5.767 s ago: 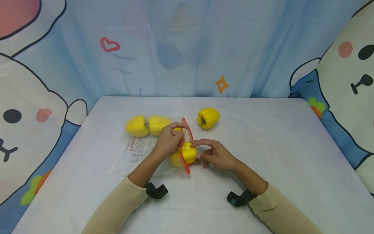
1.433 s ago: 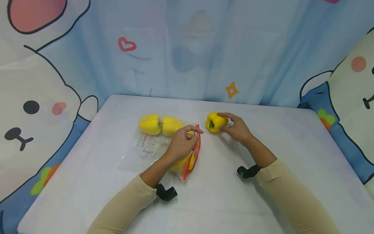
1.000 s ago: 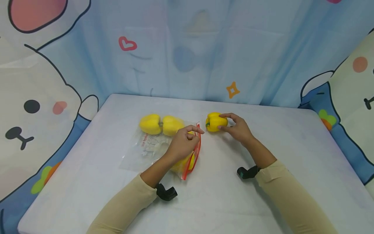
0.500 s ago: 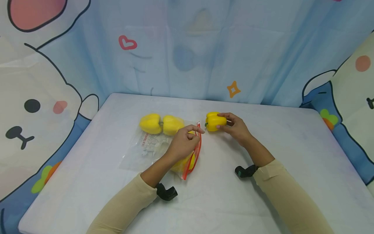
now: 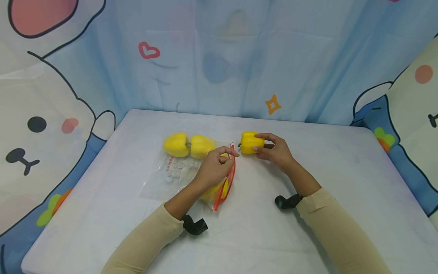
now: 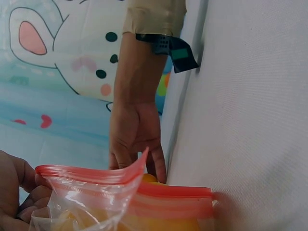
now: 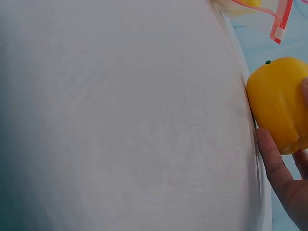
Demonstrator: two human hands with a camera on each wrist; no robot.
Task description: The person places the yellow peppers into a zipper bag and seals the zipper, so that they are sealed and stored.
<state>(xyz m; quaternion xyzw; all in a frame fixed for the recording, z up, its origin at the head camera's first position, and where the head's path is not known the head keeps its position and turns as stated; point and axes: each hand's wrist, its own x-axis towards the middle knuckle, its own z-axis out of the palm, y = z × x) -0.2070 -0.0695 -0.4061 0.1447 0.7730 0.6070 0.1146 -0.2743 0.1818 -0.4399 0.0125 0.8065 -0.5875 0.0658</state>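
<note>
My left hand [image 5: 215, 164] pinches the rim of a clear zip bag [image 5: 154, 186] with a red zip edge [image 5: 232, 173]. In the left wrist view the red rim [image 6: 91, 174] stands parted, with yellow showing inside. Two yellow bell peppers lie end to end in the bag's far part, one at the left [image 5: 176, 145] and another beside it [image 5: 202, 146]. More yellow shows close to the mouth, partly behind the left hand. My right hand [image 5: 276, 152] holds a loose yellow bell pepper [image 5: 251, 142] between thumb and fingers, just right of the bag. Its green stem points left, towards the bag.
A white cloth covers the table [image 5: 253, 236]. Behind it hangs a blue curtain [image 5: 219, 68] with cartoon figures. Each wrist wears a black camera, one on the left [image 5: 195, 225] and one on the right [image 5: 287, 201].
My right hand has left the pepper at the bag's mouth and taken hold of the loose one. That pepper has turned, stem now leftward, and shifted slightly left. My left hand stays at the rim.
</note>
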